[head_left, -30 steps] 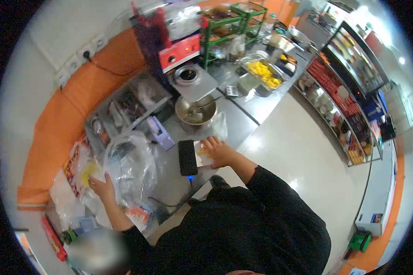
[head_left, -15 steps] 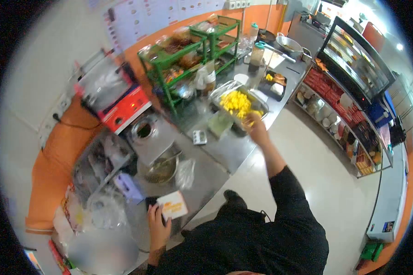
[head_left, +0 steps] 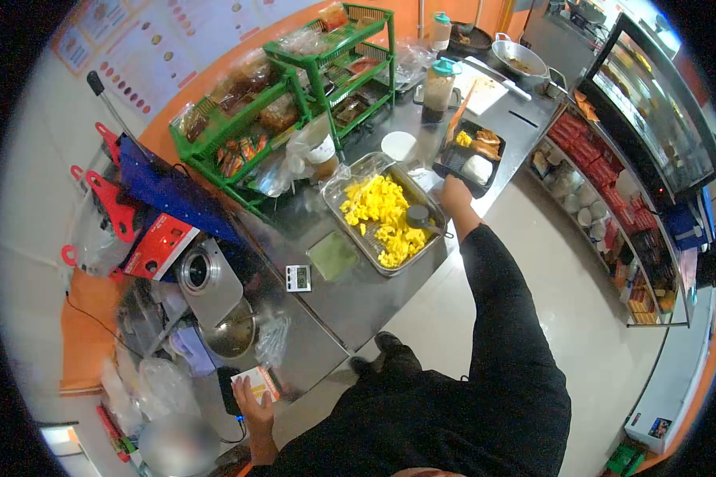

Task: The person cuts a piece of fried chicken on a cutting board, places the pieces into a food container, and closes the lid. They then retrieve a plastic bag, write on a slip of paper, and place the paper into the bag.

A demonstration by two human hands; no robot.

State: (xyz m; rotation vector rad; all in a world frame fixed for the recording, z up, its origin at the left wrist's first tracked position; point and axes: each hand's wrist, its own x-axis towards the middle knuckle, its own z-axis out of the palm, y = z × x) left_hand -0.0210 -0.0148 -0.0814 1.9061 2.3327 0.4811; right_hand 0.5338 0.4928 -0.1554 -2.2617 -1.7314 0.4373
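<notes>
My right hand point(head_left: 457, 199) is closed on the near edge of a black food tray point(head_left: 491, 176), its fingertips partly hidden. White rice point(head_left: 477, 169), browned meat point(head_left: 486, 145) and some yellow pieces lie in this tray. Beside it a metal pan point(head_left: 371, 256) holds yellow pieces like scrambled egg point(head_left: 378, 208) and a dark scoop point(head_left: 419, 216). Lower left, my left hand point(head_left: 254, 412) has its fingers around the near side of a small white and orange box point(head_left: 258, 384). A black flat device point(head_left: 228, 389) with a cable and blue light lies alongside.
A white timer point(head_left: 298, 278) and a green pad point(head_left: 333, 256) lie on the steel table. Green racks point(head_left: 250, 131) with packets stand along the wall. Behind the black tray are a sauce bottle point(head_left: 439, 91) and a cutting board point(head_left: 485, 97). A glass display case point(head_left: 652, 103) stands right.
My right hand has moved from over the yellow food in the pan to the black tray's edge. My left hand stays at the box, now covering more of it. The view has shifted.
</notes>
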